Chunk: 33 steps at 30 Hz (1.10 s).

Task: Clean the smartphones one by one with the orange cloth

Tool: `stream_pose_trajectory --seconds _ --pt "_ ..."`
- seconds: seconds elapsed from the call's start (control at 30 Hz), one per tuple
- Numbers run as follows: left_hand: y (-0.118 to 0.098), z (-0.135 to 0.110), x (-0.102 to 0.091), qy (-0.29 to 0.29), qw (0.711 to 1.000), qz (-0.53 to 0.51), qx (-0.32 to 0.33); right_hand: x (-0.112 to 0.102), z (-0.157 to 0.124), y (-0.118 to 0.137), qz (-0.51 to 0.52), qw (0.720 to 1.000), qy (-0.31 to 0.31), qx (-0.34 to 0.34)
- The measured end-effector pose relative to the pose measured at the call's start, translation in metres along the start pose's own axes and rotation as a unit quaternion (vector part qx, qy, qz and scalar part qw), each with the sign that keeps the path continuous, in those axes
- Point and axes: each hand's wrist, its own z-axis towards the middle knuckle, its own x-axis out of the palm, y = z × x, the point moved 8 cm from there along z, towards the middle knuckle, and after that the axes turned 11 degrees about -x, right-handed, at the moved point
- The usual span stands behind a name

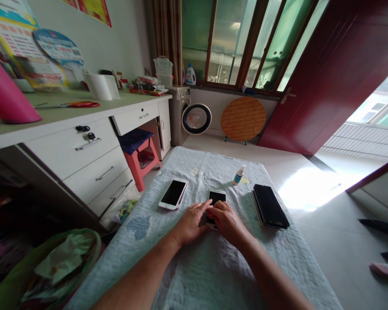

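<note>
A white smartphone (217, 196) with a dark screen lies flat on the covered table, partly hidden under my hands. My left hand (190, 220) grips it from the left, index finger reaching over the screen and thumb near the lower edge. Over the screen, the fingers of my right hand (228, 220) are bent and pressed together; what they hold, if anything, is hidden. Another white smartphone (173, 193) rests to the left on a pinkish thing. Black smartphones or flat devices (271, 206) are stacked at the right. Beyond the middle phone stands a small spray bottle (238, 175).
A pale quilted cloth (200, 267) covers the table. To the left are a white desk (71, 150), a pink stool (142, 161) and a green basket (90, 241) with crumpled stuff. A washing machine (180, 116) with its door ajar and a round wooden board (243, 118) stand behind.
</note>
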Motion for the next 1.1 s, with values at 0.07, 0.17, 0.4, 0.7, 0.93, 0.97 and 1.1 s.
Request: stream_pose_trajectory --seconds 0.07,0.17,0.4,0.7,0.93,0.97,1.1 --pt "0.000 0.001 0.000 0.003 1.000 -0.004 -0.001 0.003 0.001 0.003 0.002 1.000 0.001 -0.008" --pt "-0.002 0.001 -0.002 0.005 1.000 -0.021 0.010 0.004 0.002 0.006 0.013 1.000 0.013 -0.018" --pt "-0.003 0.003 -0.005 0.009 0.998 -0.068 0.003 -0.008 -0.010 -0.009 0.059 0.995 0.074 0.014" --pt "0.001 0.003 -0.005 0.019 0.995 -0.098 -0.006 -0.005 -0.008 -0.010 0.048 0.998 0.048 0.013" --pt "0.000 0.003 -0.006 0.015 0.996 -0.086 -0.003 0.007 0.002 0.011 0.042 0.998 0.027 -0.035" --pt "0.000 0.003 -0.006 0.016 0.996 -0.085 -0.002 0.006 0.002 0.011 0.048 0.998 0.032 -0.034" --pt "-0.001 0.003 -0.006 0.016 0.996 -0.091 -0.002 0.000 -0.005 0.004 0.066 0.995 0.069 -0.010"
